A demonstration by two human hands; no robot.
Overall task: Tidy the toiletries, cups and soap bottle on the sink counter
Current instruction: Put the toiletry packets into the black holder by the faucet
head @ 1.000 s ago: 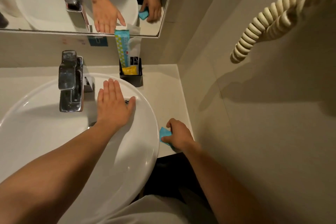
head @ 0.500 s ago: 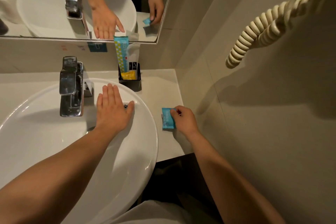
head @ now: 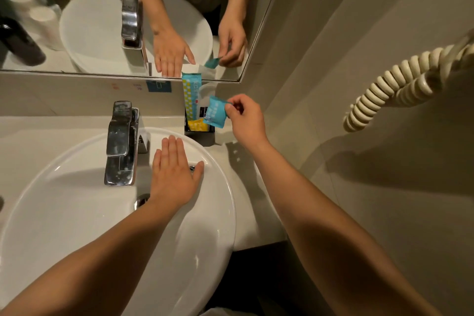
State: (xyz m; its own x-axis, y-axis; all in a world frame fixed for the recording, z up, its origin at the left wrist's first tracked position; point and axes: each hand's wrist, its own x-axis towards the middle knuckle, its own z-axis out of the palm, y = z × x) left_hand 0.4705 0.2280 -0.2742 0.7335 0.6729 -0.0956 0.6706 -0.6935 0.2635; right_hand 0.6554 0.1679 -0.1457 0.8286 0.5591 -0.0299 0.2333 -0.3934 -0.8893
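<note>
Beige sink counter (head: 238, 159), white round basin (head: 84, 213). My right hand (head: 245, 120) pinches a small blue foil sachet (head: 215, 114) just above the black square holder (head: 198, 132); left hand (head: 174, 177) rests flat, fingers spread. Next I'd drop it in beside the tall packets.

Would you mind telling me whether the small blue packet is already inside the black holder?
Not yet. The right hand pinches the blue packet in the air just above the black holder, its lower edge at the opening.

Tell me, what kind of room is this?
Probably a hotel bathroom. There's a white sink with a tap under a mirror, and the right hand holds a small blue packet over a black holder of wrapped toiletries.
</note>
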